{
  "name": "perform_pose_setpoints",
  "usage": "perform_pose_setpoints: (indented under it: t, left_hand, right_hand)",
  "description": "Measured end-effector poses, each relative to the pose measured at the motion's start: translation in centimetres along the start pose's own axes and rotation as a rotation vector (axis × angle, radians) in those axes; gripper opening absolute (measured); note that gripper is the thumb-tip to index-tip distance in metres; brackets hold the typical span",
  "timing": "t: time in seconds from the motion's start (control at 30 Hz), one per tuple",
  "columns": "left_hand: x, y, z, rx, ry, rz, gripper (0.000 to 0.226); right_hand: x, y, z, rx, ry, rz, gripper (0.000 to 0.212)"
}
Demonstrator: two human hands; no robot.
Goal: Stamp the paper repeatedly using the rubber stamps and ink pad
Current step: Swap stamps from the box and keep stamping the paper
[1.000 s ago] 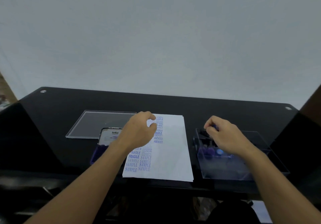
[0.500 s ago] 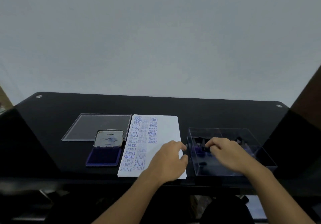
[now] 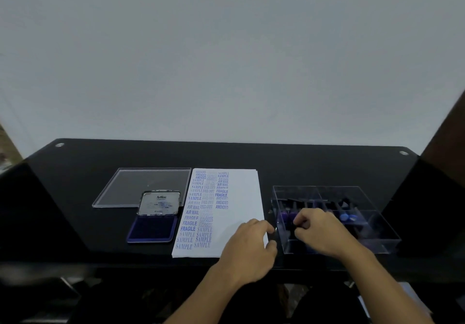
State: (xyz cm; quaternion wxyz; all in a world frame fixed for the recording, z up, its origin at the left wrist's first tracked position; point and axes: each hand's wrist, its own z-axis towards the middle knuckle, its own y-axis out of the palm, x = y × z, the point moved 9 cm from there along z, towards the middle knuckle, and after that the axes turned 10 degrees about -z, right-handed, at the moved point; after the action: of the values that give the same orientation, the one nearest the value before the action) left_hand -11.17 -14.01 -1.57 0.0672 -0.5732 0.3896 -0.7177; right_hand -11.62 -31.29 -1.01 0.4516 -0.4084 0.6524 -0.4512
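Right hand [image 3: 317,232] hides several stamps [image 3: 343,216] in the box [image 3: 385,230]; count and grasp cannot be determined. Left hand [image 3: 247,247] rests relaxed on the paper [image 3: 242,198].

Clear box [image 3: 324,187] is reachable from the top only, since its walls block the sides. Right hand [image 3: 319,230] crowds the stamps [image 3: 343,216]. Left hand [image 3: 247,245] plugs the gap between paper [image 3: 241,198] and box. There is room over the table [image 3: 302,165] behind.

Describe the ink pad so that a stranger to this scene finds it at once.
On the black table, look just left of the white stamped paper. The ink pad lies there, in front of a flat clear plastic sheet. It alone is dark blue, with an open silver cover marked Artline.
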Motion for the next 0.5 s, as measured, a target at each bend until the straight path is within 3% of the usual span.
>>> perform_pose_setpoints:
  t: [0.27,0.5]
  left_hand:
    - [0.2,-0.7,0.1,0.037,0.018,0.008,0.031]
    - [2.9,-0.8,1.5,0.094,0.093,-0.025,0.027]
  right_hand:
    - [0.0,0.2,-0.2,0.013,-0.043,0.033,0.007]
    - [3.3,-4.0,-0.8,0.237,0.038,0.166,0.020]
